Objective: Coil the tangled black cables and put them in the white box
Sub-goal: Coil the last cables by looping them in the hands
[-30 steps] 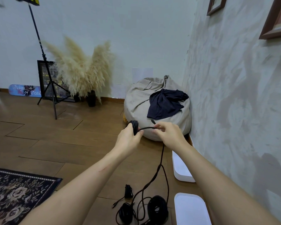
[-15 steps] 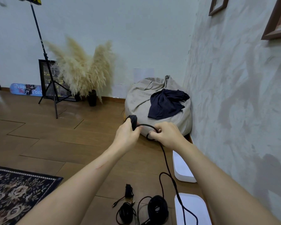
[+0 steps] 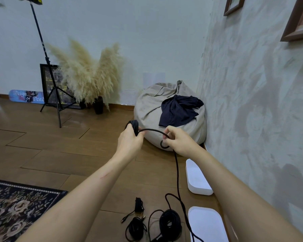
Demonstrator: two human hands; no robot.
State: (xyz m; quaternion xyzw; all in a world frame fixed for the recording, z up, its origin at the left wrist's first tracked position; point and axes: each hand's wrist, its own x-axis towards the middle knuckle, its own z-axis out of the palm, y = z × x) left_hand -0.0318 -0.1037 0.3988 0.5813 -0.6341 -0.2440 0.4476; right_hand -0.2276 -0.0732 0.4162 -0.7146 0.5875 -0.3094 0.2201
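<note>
Head view: left hand (image 3: 129,142) grip closed round a small black coil (image 3: 134,125), just in front of the beanbag (image 3: 150,105). Right hand (image 3: 177,142) pinches the loose cable (image 3: 177,172) beside it. Best to lay even loops and feed slack untwisted. Cable thin, matte, limp. White box (image 3: 199,189) near the beanbag.

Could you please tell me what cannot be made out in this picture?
Head view: the left hand covers most of the coil; loop count hidden.
The cable from the right hand runs off the bottom edge; end unseen.
That edge cuts the near white container.
</note>
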